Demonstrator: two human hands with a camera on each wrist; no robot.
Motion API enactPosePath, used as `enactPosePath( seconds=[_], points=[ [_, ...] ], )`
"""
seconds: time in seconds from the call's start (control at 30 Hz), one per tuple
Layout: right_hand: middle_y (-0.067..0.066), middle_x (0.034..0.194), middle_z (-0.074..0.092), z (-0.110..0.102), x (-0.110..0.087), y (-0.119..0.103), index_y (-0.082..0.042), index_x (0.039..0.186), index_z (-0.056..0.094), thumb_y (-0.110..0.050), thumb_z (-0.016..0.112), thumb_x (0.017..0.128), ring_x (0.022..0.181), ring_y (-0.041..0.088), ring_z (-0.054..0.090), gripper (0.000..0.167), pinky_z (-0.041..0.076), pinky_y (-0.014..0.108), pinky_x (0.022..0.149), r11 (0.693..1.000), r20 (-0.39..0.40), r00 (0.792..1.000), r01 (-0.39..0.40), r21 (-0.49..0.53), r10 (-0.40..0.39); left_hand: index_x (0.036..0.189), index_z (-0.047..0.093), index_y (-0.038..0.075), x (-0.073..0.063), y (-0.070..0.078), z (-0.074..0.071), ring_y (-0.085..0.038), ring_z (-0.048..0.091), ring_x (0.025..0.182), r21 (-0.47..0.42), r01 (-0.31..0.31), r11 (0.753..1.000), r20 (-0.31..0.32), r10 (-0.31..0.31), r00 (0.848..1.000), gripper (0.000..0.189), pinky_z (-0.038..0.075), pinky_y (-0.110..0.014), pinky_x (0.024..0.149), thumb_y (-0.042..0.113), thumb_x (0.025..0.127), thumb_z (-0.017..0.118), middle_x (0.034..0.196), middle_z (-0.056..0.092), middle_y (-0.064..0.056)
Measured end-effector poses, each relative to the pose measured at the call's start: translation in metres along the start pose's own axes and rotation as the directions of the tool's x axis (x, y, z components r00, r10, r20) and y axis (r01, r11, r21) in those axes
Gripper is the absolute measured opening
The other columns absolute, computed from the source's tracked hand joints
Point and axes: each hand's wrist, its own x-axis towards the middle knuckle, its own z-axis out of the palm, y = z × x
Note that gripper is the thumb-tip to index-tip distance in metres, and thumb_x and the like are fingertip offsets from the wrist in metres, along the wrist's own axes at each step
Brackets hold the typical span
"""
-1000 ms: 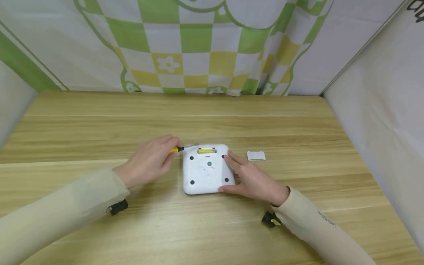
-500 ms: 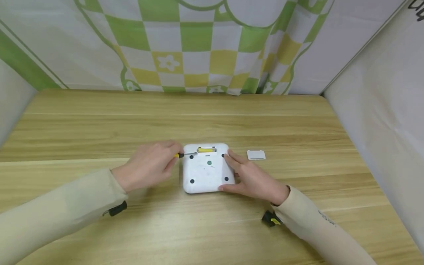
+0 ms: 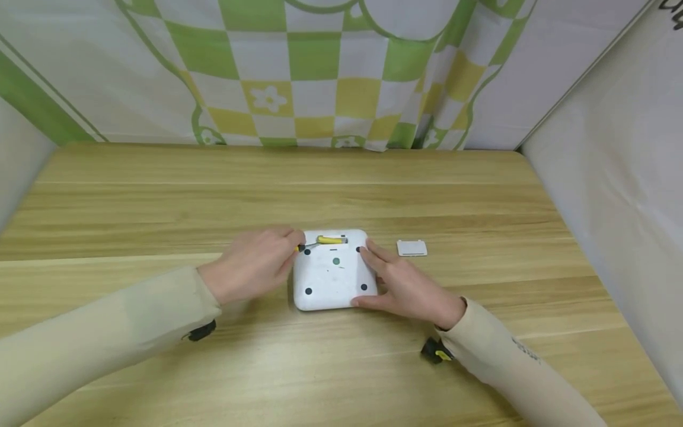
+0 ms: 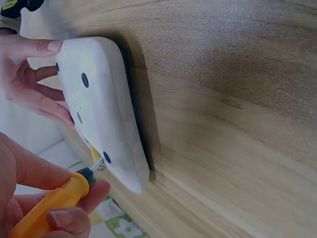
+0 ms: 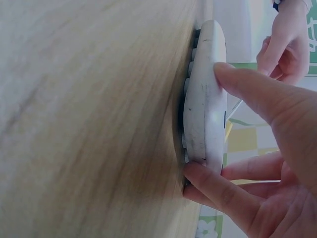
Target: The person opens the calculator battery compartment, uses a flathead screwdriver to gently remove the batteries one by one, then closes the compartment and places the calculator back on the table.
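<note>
A white calculator (image 3: 335, 279) lies face down on the table, its round black feet upward and its keys (image 5: 187, 87) showing underneath in the right wrist view. A yellow battery (image 3: 333, 240) sits in the uncovered slot near its far edge, one end standing up out of it. My left hand (image 3: 253, 264) grips the yellow handle of a screwdriver (image 4: 62, 197), whose metal tip reaches the battery's left end. My right hand (image 3: 408, 290) grips the calculator's right side, thumb at the near corner and fingers along the edge.
To the right of the calculator, a small white battery cover (image 3: 412, 248) lies on the wooden table (image 3: 341, 379). Behind the table's far edge hangs a green, yellow and white checked curtain (image 3: 315, 56). Pale walls flank both sides.
The screwdriver moved from the calculator's far left edge down toward me, then right to the battery's left end. The battery's left end has risen. The right hand stayed put.
</note>
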Motion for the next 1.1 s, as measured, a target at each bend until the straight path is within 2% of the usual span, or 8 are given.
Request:
enactPosePath(
  seconds=[0.2,0.43,0.7,1.1],
  points=[
    [0.029,0.149,0.031,0.0,0.0,0.0,0.006,0.141,0.04,-0.043,0.076,0.079,0.111,0.024,0.062,0.087,0.052,0.028,0.089,1.0,0.001,1.0,-0.001,0.005,0.001,0.108,0.064,0.0,0.006,0.0,0.006,-0.018,0.058,0.07,-0.021,-0.011,1.0,-0.008,0.011,1.0,0.022,0.045,-0.026,0.051,0.002,0.086,0.059,0.097,0.067,-0.011],
    [0.028,0.149,0.031,0.001,0.0,0.001,0.006,0.141,0.04,-0.044,0.076,0.079,0.113,0.025,0.061,0.087,0.052,0.028,0.089,1.0,0.001,1.0,-0.004,0.011,0.004,0.11,0.064,0.0,0.01,-0.003,0.013,-0.02,0.061,0.077,-0.062,-0.052,0.997,-0.048,0.049,0.998,0.024,0.051,-0.033,0.062,0.003,0.087,0.06,0.104,0.068,-0.011],
    [0.029,0.148,0.032,0.001,0.0,0.001,0.007,0.14,0.042,-0.044,0.076,0.079,0.121,0.029,0.056,0.086,0.051,0.031,0.092,1.0,-0.009,1.0,0.009,-0.002,-0.009,0.114,0.063,0.002,0.008,-0.005,0.019,-0.018,0.057,0.075,-0.134,-0.028,0.991,-0.042,0.022,0.999,0.024,0.05,-0.033,0.064,0.006,0.09,0.058,0.107,0.065,-0.01],
    [0.029,0.148,0.033,0.001,0.0,0.001,0.007,0.139,0.043,-0.044,0.076,0.079,0.13,0.033,0.047,0.086,0.048,0.034,0.097,1.0,-0.011,1.0,0.015,-0.003,-0.015,0.114,0.062,0.003,0.002,-0.008,0.021,-0.018,0.056,0.075,-0.155,-0.016,0.988,-0.069,0.006,0.998,0.024,0.049,-0.033,0.066,0.005,0.091,0.057,0.11,0.065,-0.01]
  ],
)
